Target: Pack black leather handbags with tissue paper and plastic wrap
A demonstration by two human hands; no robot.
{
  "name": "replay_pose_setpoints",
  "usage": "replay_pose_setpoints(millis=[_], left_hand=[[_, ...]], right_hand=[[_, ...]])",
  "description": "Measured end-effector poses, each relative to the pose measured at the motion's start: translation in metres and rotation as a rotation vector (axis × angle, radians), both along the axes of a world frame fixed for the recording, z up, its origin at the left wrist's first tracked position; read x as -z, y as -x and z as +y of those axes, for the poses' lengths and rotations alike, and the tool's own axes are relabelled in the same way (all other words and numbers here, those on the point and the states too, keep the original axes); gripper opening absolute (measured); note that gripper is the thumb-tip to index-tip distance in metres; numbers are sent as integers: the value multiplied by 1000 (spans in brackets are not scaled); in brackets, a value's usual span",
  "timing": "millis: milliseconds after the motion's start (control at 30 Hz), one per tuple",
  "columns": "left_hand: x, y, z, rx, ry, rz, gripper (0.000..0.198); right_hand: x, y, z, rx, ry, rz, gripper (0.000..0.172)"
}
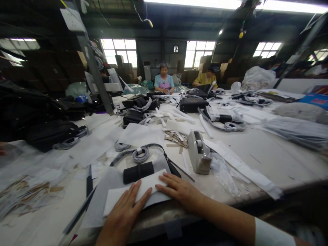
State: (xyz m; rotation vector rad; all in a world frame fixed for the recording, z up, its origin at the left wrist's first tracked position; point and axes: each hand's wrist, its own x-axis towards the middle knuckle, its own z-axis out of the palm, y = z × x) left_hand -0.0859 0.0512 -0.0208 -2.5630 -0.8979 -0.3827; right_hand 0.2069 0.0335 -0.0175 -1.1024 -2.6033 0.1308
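Observation:
Both my hands lie on a folded white sheet near the table's front edge. My left hand rests on its left part with the fingers stretched out. From the right, my right hand presses flat on the sheet, fingers spread. Beneath the sheet is a black bag, mostly covered; its dark rolled-looking part shows behind the sheet. A wrapped strap coil sits just beyond it. Thin grey wrapping paper spreads under the bag to the left.
A tape dispenser stands right of the bag. Cardboard strips lie behind it. Long dark strips lie at left, beside scraps. More black bags fill the table's far side, where two people sit.

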Motion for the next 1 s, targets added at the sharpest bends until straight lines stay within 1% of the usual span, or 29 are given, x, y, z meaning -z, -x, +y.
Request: replay_pose_setpoints(millis=[67, 100, 167, 200, 267, 300, 367, 400, 467, 567, 633, 700, 733, 800, 867, 900, 933, 967, 1000], left_hand=[[-10, -2, -1, 6, 72, -34, 66], [-18, -4, 0, 11, 117, -49, 63], [-39, -12, 3, 16, 219, -57, 54], [-51, -18, 6, 13, 274, -43, 46], [-74, -32, 13, -38, 387, -2, 29], [-82, -40, 17, -58, 427, 18, 24], [-92, -55, 24, -99, 448, 49, 28], [-92, -62, 26, -113, 432, 53, 31], [-84, -69, 28, -125, 387, 48, 30], [-58, -66, 29, -105, 380, -59, 20], [-41, -57, 29, -37, 389, -194, 18], [-31, -49, 28, 66, 389, -276, 31], [-29, -47, 28, 115, 392, -267, 39], [-28, -46, 28, 170, 402, -211, 50], [-29, -47, 28, 178, 392, -156, 54], [-28, -49, 28, 181, 373, -142, 56], [-28, -50, 29, 185, 353, -133, 57], [-26, -51, 29, 193, 336, -129, 57], [-25, -51, 29, 201, 323, -130, 57]], right_hand=[[0, 0, 1, 2, -12, -5, 55], [0, 0, 2, 5, -15, -5, 56], [1, 0, 2, 10, -15, -5, 56], [1, 1, 2, 11, -14, -5, 55], [0, 1, 2, 12, -9, -9, 55], [-1, 1, 2, 11, -8, -11, 55], [-3, 1, 1, 8, -10, -14, 55], [-3, 1, 1, 12, -11, -12, 56], [-4, 1, 1, 17, -11, -4, 58], [2, 2, 1, 31, -30, 15, 56], [8, 3, 1, 29, -50, 36, 54], [12, 4, -1, 23, -47, 71, 56], [12, 4, -3, 15, -32, 97, 59], [2, 2, -7, 7, 39, 169, 68], [-17, -1, -8, 8, 174, 247, 73], [-29, -3, -6, 14, 252, 284, 68], [-41, -5, -2, 26, 321, 320, 56], [-53, -5, 5, 55, 364, 355, 40], [-62, -5, 15, 97, 372, 382, 29]])
